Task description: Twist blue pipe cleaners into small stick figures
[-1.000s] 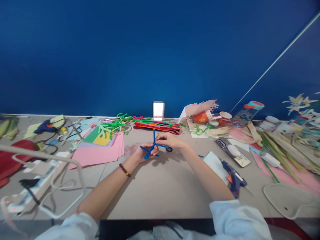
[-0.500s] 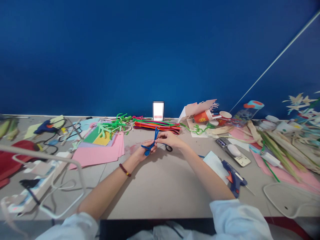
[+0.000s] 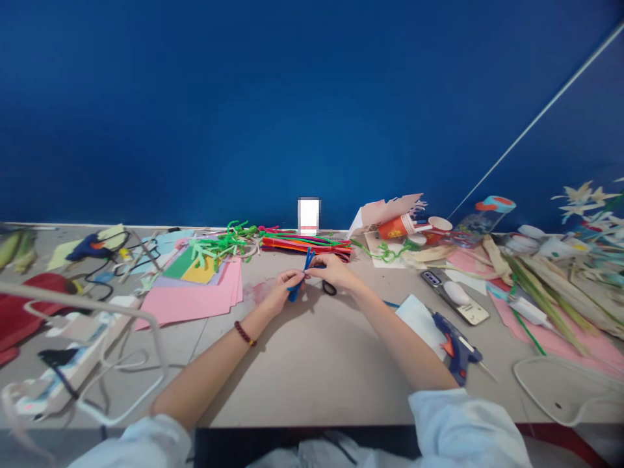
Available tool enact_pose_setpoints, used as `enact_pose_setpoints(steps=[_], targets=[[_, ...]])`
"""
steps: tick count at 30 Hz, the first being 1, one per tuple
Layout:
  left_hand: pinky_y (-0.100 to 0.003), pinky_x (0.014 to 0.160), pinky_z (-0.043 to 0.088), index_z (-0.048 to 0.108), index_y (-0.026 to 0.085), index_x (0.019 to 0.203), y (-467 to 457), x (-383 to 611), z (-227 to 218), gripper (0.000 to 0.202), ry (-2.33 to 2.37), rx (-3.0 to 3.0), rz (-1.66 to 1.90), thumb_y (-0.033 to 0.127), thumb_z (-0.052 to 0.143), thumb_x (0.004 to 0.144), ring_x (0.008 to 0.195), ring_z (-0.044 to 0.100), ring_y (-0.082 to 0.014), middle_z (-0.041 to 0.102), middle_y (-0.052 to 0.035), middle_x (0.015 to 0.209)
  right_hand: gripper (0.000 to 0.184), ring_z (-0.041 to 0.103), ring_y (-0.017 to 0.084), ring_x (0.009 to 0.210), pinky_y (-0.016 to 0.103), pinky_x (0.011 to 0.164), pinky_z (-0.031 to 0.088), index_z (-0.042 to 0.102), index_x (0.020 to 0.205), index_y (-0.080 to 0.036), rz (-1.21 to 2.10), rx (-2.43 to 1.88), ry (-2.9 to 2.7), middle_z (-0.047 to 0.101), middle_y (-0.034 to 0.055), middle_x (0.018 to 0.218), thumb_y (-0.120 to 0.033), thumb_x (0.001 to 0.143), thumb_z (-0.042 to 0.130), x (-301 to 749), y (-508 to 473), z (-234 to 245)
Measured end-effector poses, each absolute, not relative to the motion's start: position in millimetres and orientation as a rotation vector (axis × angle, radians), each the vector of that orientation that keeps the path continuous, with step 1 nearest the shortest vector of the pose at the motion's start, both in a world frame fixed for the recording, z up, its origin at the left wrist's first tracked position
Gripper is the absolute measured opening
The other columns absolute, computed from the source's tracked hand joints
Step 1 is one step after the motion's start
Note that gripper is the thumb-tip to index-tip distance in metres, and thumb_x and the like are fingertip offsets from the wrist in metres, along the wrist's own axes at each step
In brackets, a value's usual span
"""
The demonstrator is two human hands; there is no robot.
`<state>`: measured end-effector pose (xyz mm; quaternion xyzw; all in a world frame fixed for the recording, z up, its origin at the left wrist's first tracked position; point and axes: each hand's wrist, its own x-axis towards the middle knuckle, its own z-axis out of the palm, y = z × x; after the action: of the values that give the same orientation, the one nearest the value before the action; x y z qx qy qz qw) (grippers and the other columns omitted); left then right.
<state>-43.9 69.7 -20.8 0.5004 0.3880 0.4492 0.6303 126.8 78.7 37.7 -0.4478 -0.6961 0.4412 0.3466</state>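
Both of my hands meet above the middle of the grey table (image 3: 302,364), pinched on a bundle of blue pipe cleaners (image 3: 298,286). My left hand (image 3: 283,289) grips the bundle's lower part, with a bead bracelet on that wrist. My right hand (image 3: 334,272) pinches the upper ends, which stick up between the fingers. A small black ring-shaped object (image 3: 330,288) lies on the table just under my right hand. A flat bundle of coloured pipe cleaners (image 3: 307,246) lies just beyond my hands.
Coloured paper sheets (image 3: 195,292) and green pipe cleaners (image 3: 219,246) lie to the left, with a power strip (image 3: 73,357) and cables. A blue glue gun (image 3: 455,344), a phone (image 3: 455,296), paper cups (image 3: 404,227) and dried leaves (image 3: 550,286) lie to the right.
The spread blue pipe cleaners have been drawn together into a tighter bundle. Both hands have moved slightly away from me, and closer to each other.
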Motion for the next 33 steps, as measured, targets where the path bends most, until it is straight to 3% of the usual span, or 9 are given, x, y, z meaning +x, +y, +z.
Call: enact_pose_setpoints(steps=[6, 13, 18, 24, 33], targets=[[-0.023, 0.052, 0.037, 0.068, 0.014, 0.068, 68.5, -43.8, -20.5, 0.031, 0.98, 1.179, 1.118, 0.045, 0.065, 0.072, 0.056, 0.052, -0.0113, 0.063, -0.0028, 0.062, 0.007, 0.059, 0.016, 0.072, 0.027, 0.071, 0.044, 0.065, 0.074, -0.015, 0.968, -1.179, -1.843, 0.067, 0.0028, 0.075, -0.022, 0.072, 0.062, 121.3, 81.2, 27.1], [-0.025, 0.064, 0.045, 0.068, 0.015, 0.081, 81.1, -44.1, -33.7, 0.027, 0.897, 0.986, 1.186, 0.036, 0.075, 0.065, 0.068, 0.061, -0.0139, 0.069, -0.005, 0.078, 0.01, 0.061, 0.017, 0.079, 0.029, 0.076, 0.045, 0.066, 0.08, -0.016, 0.945, -1.049, -1.845, 0.067, 0.0039, 0.082, -0.021, 0.074, 0.06, 120.8, 83.5, 23.0], [-0.023, 0.067, 0.046, 0.066, 0.016, 0.077, 82.7, -43.4, -34.9, 0.024, 0.847, 0.924, 1.219, 0.03, 0.078, 0.061, 0.065, 0.06, -0.01, 0.068, -0.0004, 0.075, 0.009, 0.059, 0.016, 0.073, 0.027, 0.069, 0.044, 0.065, 0.079, -0.016, 0.944, -1.201, -1.8, 0.067, 0.0028, 0.078, -0.021, 0.072, 0.063, 119.8, 85.1, 19.6], [-0.025, 0.062, 0.045, 0.064, 0.015, 0.068, 82.2, -41.9, -30.7, 0.028, 1.039, 1.066, 1.256, 0.035, 0.079, 0.057, 0.06, 0.057, -0.0114, 0.065, -0.0002, 0.065, 0.007, 0.055, 0.013, 0.067, 0.024, 0.065, 0.04, 0.063, 0.074, -0.016, 0.911, -1.296, -1.774, 0.064, 0.0007, 0.072, -0.021, 0.07, 0.064, 119.7, 84.3, 22.0], [-0.033, 0.08, 0.044, 0.067, 0.019, 0.081, 69.7, -45.1, -25.3, 0.013, 1.281, 1.816, 1.539, 0.03, 0.065, 0.075, 0.081, 0.061, -0.0176, 0.068, -0.0037, 0.082, 0.011, 0.056, 0.013, 0.066, 0.025, 0.064, 0.042, 0.063, 0.075, -0.015, 0.95, -1.259, -1.724, 0.065, 0.0022, 0.072, -0.025, 0.073, 0.063, 117.1, 87.2, 12.1]])
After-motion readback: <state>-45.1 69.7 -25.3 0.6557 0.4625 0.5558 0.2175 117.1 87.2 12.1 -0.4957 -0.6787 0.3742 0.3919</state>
